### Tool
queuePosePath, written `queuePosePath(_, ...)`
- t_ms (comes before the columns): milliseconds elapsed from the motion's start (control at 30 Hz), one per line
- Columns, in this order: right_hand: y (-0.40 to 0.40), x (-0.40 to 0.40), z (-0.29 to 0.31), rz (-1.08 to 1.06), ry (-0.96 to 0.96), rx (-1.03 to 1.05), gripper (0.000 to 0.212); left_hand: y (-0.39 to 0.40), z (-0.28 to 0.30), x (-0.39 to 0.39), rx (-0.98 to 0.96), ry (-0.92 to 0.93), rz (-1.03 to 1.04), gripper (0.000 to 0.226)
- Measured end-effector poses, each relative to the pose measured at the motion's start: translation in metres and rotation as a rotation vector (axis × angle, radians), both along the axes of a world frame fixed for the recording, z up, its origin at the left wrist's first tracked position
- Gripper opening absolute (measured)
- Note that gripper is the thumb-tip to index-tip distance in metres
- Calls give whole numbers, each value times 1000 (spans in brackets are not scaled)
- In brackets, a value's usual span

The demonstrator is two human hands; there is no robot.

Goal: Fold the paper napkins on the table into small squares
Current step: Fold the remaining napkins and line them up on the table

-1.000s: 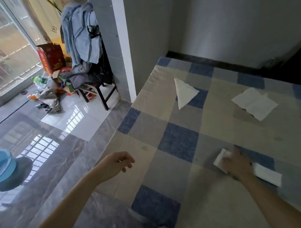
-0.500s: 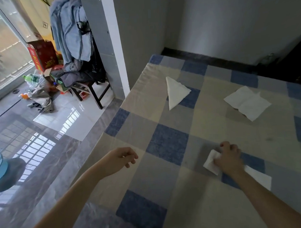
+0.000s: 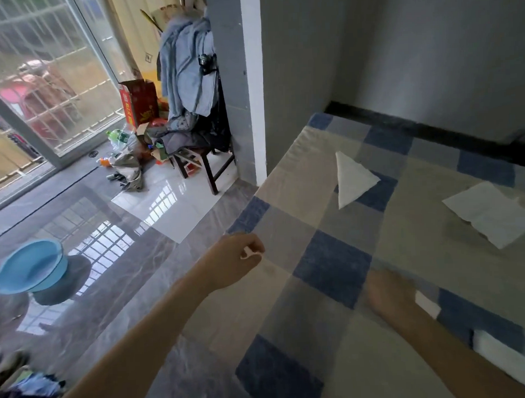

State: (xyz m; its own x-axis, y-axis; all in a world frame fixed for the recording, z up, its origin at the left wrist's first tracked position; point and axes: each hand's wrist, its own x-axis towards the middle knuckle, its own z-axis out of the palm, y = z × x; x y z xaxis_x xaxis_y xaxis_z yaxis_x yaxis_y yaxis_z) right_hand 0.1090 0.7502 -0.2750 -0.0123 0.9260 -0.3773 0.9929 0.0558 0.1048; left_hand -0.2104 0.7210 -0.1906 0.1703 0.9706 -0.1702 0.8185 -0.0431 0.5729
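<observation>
- Right hand: pressed flat on the strip napkin at the counter near edge; blurred, so finger state cannot be told.
- Left hand: at the counter's left edge, fingers curled together around a small white scrap.
- Triangular napkin: far centre.
- Unfolded napkin: far right.

Blue basin on floor, chair w/ clothes

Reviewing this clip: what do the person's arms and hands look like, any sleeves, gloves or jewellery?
Both forearms are bare, with no sleeves in view. The left hand shows no glove, ring or watch. The right hand is motion-blurred; no glove visible, finer detail cannot be told.
</observation>
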Motion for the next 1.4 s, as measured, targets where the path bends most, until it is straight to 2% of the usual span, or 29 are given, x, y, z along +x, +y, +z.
queuePosePath(100,17,-93,53,173,181,34,19,-13,29,-37,165,193,67,21)
queuePosePath(167,17,-160,93,288,302,90,24,-25,51,-66,259,307,102,24)
queuePosePath(333,-8,-309,166,484,530,183,27,-72,96,-160,391,482,243,31)
queuePosePath(467,-35,-406,192,597,608,168,29,-116,113,-243,410,524,340,43)
queuePosePath(600,-63,-490,213,714,634,251,28,-159,128,-319,385,554,407,60)
queuePosePath(800,-99,-581,244,825,773,300,33,-195,144,-404,380,564,463,59)
queuePosePath(967,-93,-637,287,934,798,386,33,-190,176,-458,446,582,505,57)
queuePosePath(1267,-7,-732,345,1045,738,391,34,-119,249,-553,526,666,495,46)
queuePosePath(1400,47,-778,364,1068,813,381,51,-71,281,-598,530,714,456,45)
